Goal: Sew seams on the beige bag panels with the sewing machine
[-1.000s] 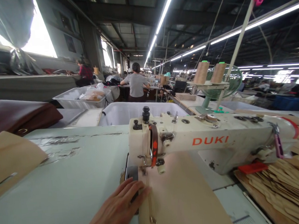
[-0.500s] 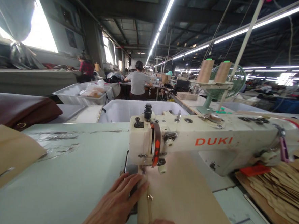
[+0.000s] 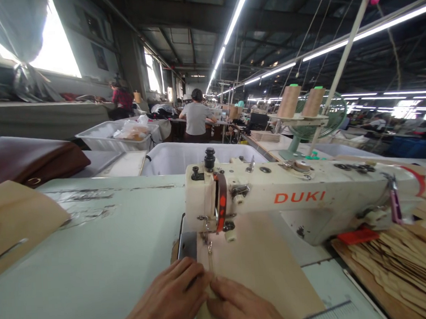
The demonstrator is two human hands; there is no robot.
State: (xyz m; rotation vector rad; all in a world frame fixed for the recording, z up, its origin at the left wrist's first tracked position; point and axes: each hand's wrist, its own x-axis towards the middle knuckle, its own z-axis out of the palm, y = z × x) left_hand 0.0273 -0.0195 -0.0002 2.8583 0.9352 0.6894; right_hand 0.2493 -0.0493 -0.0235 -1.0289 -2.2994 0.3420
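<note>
A beige sheet-like panel (image 3: 263, 267) lies under the head of a sewing machine (image 3: 298, 193). Along its left side runs a narrow zipper (image 3: 211, 264), whose metal pull (image 3: 209, 248) sits just in front of the presser foot (image 3: 204, 237). My left hand (image 3: 170, 294) presses closed fingers on the panel's left edge beside the zipper. Close against it, my right hand (image 3: 243, 304) pinches at the zipper, fingertips nearly touching those of the left. The stretch of zipper under the fingers is hidden.
Left on the pale green table (image 3: 125, 251) lies another beige piece (image 3: 22, 219), with a brown leather item (image 3: 32, 158) behind. Stacked beige pieces (image 3: 400, 268) and a red object (image 3: 358, 236) lie right. White bins (image 3: 201, 153), thread cones (image 3: 289, 102) and a seated person (image 3: 196, 117) are beyond.
The panel and zipper pull have moved forward, toward the presser foot. My left hand has drawn back toward me, while my right hand has come forward further into view.
</note>
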